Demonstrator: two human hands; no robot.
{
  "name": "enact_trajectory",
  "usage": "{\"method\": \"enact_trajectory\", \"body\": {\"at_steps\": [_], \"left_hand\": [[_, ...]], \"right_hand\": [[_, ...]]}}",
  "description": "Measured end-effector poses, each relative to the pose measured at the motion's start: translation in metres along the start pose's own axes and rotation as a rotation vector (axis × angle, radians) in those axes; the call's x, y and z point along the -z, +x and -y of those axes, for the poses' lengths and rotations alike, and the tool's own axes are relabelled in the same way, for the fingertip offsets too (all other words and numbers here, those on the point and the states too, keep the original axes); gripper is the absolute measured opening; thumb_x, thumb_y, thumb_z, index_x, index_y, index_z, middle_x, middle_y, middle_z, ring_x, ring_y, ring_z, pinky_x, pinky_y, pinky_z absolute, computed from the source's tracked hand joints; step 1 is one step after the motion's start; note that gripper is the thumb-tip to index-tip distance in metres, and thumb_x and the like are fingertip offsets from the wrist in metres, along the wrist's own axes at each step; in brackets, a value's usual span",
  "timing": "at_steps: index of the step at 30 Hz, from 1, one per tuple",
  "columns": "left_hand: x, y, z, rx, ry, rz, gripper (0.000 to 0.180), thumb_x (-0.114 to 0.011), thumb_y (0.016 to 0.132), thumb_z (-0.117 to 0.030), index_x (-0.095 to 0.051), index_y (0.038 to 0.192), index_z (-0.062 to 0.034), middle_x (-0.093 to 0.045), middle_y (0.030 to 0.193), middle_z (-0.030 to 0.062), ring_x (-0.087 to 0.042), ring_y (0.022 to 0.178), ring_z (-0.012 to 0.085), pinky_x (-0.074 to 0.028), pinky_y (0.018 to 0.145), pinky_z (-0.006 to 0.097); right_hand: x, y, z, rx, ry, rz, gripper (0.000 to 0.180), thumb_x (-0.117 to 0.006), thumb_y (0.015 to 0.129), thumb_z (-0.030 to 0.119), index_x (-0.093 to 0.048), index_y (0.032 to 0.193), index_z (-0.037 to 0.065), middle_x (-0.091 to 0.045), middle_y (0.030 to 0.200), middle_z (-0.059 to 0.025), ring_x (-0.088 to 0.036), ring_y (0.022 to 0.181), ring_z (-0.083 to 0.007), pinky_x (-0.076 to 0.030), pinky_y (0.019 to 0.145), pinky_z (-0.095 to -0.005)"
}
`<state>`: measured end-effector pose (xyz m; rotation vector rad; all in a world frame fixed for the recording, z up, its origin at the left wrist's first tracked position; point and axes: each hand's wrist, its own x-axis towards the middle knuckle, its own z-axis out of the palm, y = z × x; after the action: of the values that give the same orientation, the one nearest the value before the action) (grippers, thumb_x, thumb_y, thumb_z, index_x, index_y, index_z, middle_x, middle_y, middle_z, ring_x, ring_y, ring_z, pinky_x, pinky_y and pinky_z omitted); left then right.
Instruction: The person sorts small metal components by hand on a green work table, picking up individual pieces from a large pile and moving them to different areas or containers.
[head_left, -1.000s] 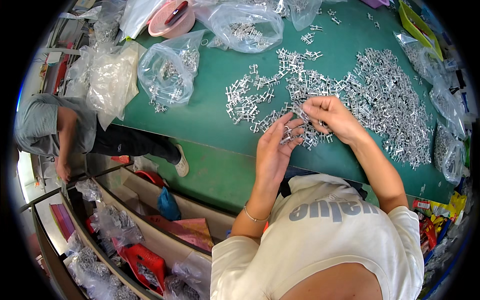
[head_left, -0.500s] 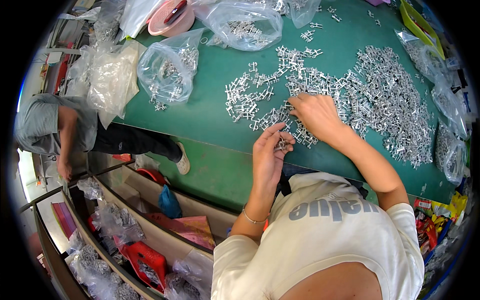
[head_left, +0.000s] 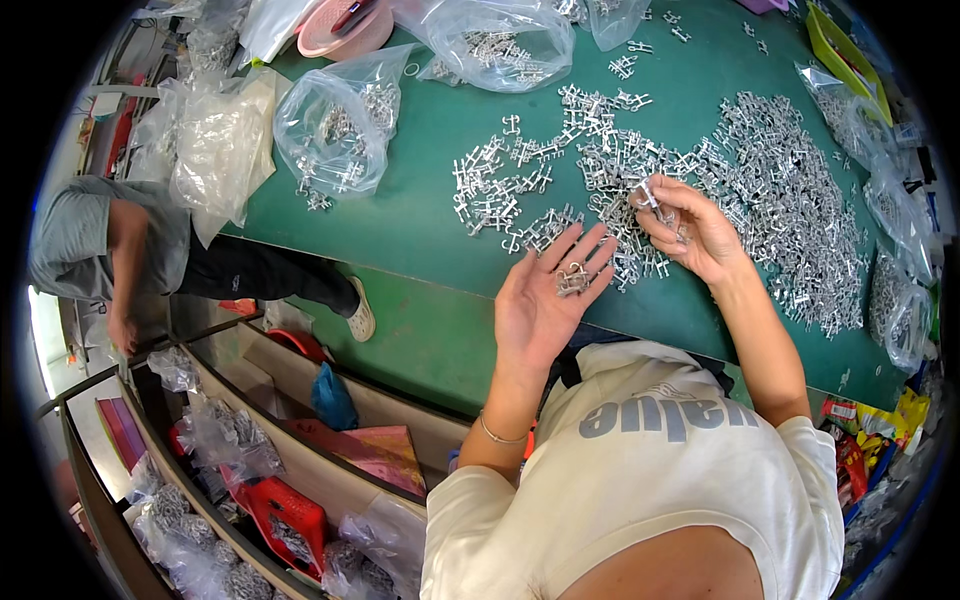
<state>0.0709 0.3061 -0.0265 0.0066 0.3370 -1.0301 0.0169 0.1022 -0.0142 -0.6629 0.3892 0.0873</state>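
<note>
Since half a second ago, the left hand (head_left: 545, 300) is turned palm-up and drawn back from the pile, fingers spread flat; earlier it was curled close against the right hand. A small cluster of silver metal parts (head_left: 573, 280) is cradled loose on the open palm, just below the bases of the fingers, not pinched.

Right hand (head_left: 690, 232) is lifted slightly off the heap. One small metal piece (head_left: 648, 193) is pinched between thumb and forefinger tips; the remaining fingers are curled inward over the palm.

Beyond both sets of fingertips, a scattered heap of like metal parts (head_left: 760, 190) is spread across the green tabletop (head_left: 420, 210), densest beyond and outboard of the right hand's fingers. Looser pieces (head_left: 500, 185) are lying ahead of the left fingertips.

Further off past the left fingers, clear plastic bags (head_left: 335, 130) holding more parts are noted, with a pink bowl (head_left: 340, 30) beyond them.

Another person in a grey shirt (head_left: 80, 240) is seen bent over, well apart.
</note>
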Motion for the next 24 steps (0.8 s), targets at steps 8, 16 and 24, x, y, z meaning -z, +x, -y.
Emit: {"method": "enact_trajectory", "body": {"at_steps": [8, 16, 24], "left_hand": [[0.001, -0.001, 0.006, -0.049, 0.378, 0.107, 0.077, -0.044, 0.062, 0.011, -0.023, 0.135, -0.0017, -0.019, 0.141, 0.0215, -0.019, 0.131, 0.0366, -0.020, 0.106, 0.048], [0.000, 0.002, 0.015, -0.067, 0.392, 0.071, 0.084, -0.042, 0.051, 0.011, -0.030, 0.132, -0.0037, -0.018, 0.141, 0.0214, -0.014, 0.133, 0.0356, -0.016, 0.107, 0.049], [0.005, 0.007, 0.028, -0.087, 0.100, -0.020, 0.063, -0.046, 0.071, -0.007, -0.029, 0.130, 0.0026, -0.026, 0.138, 0.0203, -0.021, 0.131, 0.0316, -0.015, 0.108, 0.047]], "right_hand": [[0.009, -0.009, -0.011, -0.060, 0.247, 0.007, 0.006, -0.049, 0.085, 0.011, -0.048, 0.088, 0.006, -0.057, 0.092, -0.0154, -0.044, 0.057, -0.0096, -0.034, 0.039, -0.0184], [-0.008, -0.014, -0.017, -0.034, 0.332, -0.140, 0.013, -0.049, 0.085, 0.011, -0.052, 0.097, 0.006, -0.060, 0.093, -0.0126, -0.056, 0.074, -0.0150, -0.047, 0.057, -0.0229], [-0.009, -0.015, -0.032, 0.082, 0.427, -0.037, 0.016, -0.046, 0.086, 0.012, -0.052, 0.098, 0.003, -0.057, 0.097, -0.0119, -0.056, 0.087, -0.0217, -0.044, 0.082, -0.0348]]}}
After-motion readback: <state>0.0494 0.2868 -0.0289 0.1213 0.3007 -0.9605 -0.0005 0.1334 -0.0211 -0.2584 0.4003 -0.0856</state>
